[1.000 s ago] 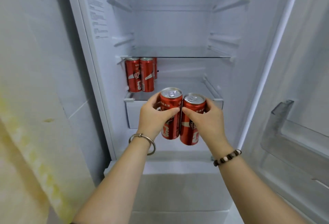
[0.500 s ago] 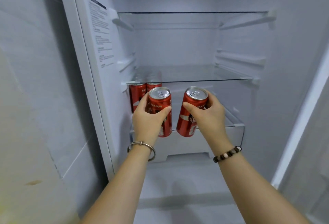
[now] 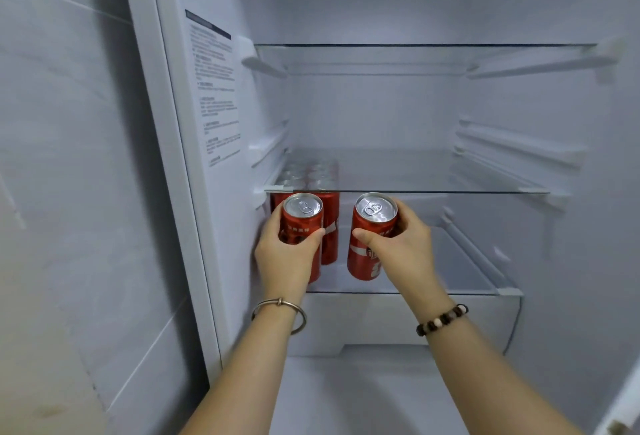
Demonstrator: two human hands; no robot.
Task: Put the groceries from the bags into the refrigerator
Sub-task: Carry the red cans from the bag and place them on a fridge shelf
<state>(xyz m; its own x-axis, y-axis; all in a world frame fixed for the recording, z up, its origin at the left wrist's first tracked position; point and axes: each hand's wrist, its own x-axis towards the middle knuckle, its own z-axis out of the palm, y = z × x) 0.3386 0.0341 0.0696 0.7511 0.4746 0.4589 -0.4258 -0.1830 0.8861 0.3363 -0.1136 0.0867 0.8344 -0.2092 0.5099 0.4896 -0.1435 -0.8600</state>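
Gripping left can (image 3: pixel 302 227) in left hand (image 3: pixel 287 256), right can (image 3: pixel 372 225) in right hand (image 3: pixel 403 249), both upright, apart, over the glass shelf (image 3: pixel 453 261). Just behind left hand: stored red cans (image 3: pixel 330 216).

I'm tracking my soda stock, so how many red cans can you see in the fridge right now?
4. The left hand holds a first can, the right hand a second can; two back cans stand on the lower shelf behind the first. More may hide farther back.

Bare forearms. A thin silver bangle (image 3: pixel 280 302) circles the wrist behind the left hand (image 3: pixel 287 254); a bracelet (image 3: pixel 441 320) of dark and pale beads sits behind the right hand (image 3: pixel 403 251).
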